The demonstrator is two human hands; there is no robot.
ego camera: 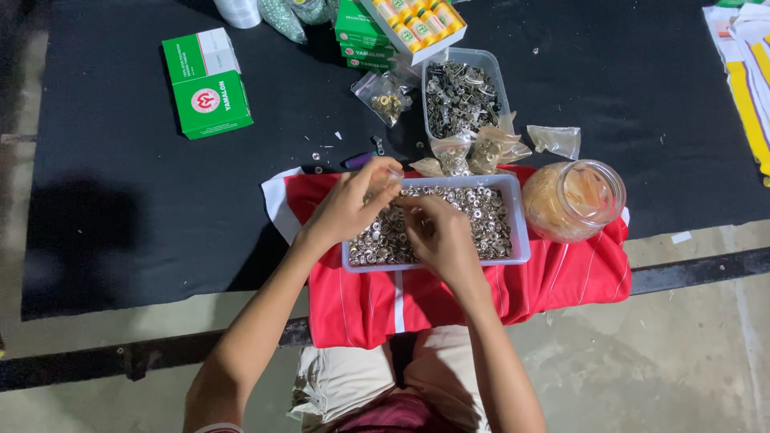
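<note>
In the head view, at the centre of the frame, a clear plastic tray [518, 232] full of small silver metal rings [489, 220] rests on a folded red cloth [561, 281]. The left hand [345, 207] pinches a small clear bag [383, 178] over the tray's upper left corner. The right hand [441, 236] lies curled among the rings, fingertips narrowed as if pinching; what they hold cannot be told. A clear jar [573, 200] stands just right of the tray.

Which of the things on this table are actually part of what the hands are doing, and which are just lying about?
In use:
left hand, holding a small clear bag
right hand
tray of small metal rings
red cloth under the tray

Lying about:
green boxes
second tub of metal parts
clear jar
small filled bags
</note>
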